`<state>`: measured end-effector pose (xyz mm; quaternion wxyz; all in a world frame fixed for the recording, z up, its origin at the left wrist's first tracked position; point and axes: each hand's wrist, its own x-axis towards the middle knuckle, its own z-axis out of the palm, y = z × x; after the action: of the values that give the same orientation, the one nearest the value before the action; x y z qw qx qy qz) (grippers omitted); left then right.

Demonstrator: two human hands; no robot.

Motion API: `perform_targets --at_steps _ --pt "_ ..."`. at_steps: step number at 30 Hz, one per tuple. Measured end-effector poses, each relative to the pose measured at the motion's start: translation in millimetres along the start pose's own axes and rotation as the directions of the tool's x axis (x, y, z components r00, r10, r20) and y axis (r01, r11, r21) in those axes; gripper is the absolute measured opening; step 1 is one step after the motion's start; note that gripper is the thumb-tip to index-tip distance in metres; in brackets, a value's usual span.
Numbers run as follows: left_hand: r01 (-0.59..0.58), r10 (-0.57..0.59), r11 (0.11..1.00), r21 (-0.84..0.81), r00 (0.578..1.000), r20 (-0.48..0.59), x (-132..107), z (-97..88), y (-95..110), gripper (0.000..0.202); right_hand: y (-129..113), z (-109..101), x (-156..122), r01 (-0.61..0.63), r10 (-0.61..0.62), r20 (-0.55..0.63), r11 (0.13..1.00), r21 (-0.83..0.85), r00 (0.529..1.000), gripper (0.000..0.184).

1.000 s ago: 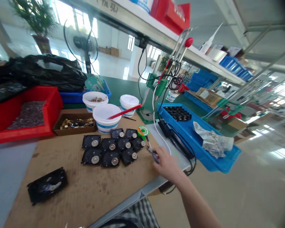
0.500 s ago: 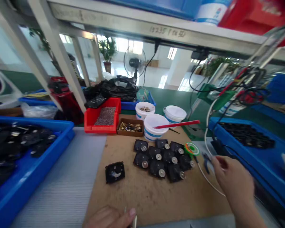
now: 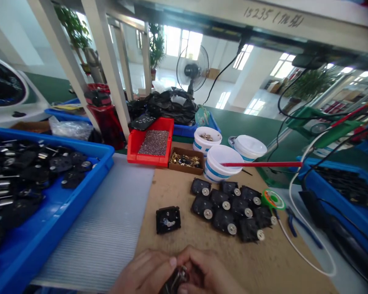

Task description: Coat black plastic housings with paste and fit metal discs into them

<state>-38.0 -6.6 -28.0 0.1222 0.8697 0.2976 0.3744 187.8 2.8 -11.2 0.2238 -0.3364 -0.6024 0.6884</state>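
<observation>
Black plastic housing (image 3: 174, 281), pinched narrowly between the fingers of the left hand (image 3: 142, 271) and right hand (image 3: 207, 272), could slip onto the cardboard mat (image 3: 282, 261) if that grip loosens

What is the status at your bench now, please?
Left hand, right hand holding small black part. More black parts ahead. Blue pliers lying right, untouched.
</observation>
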Motion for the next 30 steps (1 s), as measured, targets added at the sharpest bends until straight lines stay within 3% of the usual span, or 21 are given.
perform_targets --at_steps 1,3,6,8,16,24,27,30 --pt "0.042 -0.041 0.997 0.062 0.999 -0.013 -3.4 -1.0 -5.8 0.036 1.1 -0.1 1.9 -0.012 0.012 -0.021 1.0 -0.016 1.0 0.035" --pt "0.167 -0.163 0.96 0.223 0.986 -0.036 -7.6 -2.6 -19.8 0.043 -1.2 -2.5 8.8 -0.006 -0.024 -0.128 0.973 -0.231 0.991 0.022" --pt "0.317 -0.323 0.882 0.348 0.945 -0.041 -6.6 -3.5 -41.5 0.067 -11.6 -9.9 26.3 -0.012 -0.201 -0.234 0.732 -0.681 0.951 0.018" --pt "0.324 -0.336 0.879 0.351 0.942 -0.028 -2.6 -2.8 -51.8 0.076 -18.5 -14.2 39.4 -0.02 -0.24 -0.2 0.592 -0.805 0.95 0.02" --pt "0.283 -0.292 0.914 0.29 0.956 -0.014 1.2 5.8 -59.2 0.053 -18.9 -15.5 58.4 -0.086 -0.169 -0.191 0.488 -0.869 0.967 0.025" --pt "0.248 -0.257 0.926 0.284 0.967 -0.007 -3.8 6.5 -60.5 0.045 -29.7 -13.8 68.3 -0.148 -0.065 -0.175 0.3 -0.942 0.982 0.02" --pt "0.22 -0.221 0.914 0.341 0.975 -0.036 -3.0 11.3 -61.1 0.035 -29.3 -13.6 73.9 -0.117 -0.091 -0.145 0.255 -0.96 0.985 0.019" --pt "0.146 -0.127 0.879 0.454 0.989 -0.074 -0.2 11.5 -66.7 0.025 -9.8 -20.1 77.7 -0.027 -0.205 -0.049 0.111 -0.993 0.977 0.024"
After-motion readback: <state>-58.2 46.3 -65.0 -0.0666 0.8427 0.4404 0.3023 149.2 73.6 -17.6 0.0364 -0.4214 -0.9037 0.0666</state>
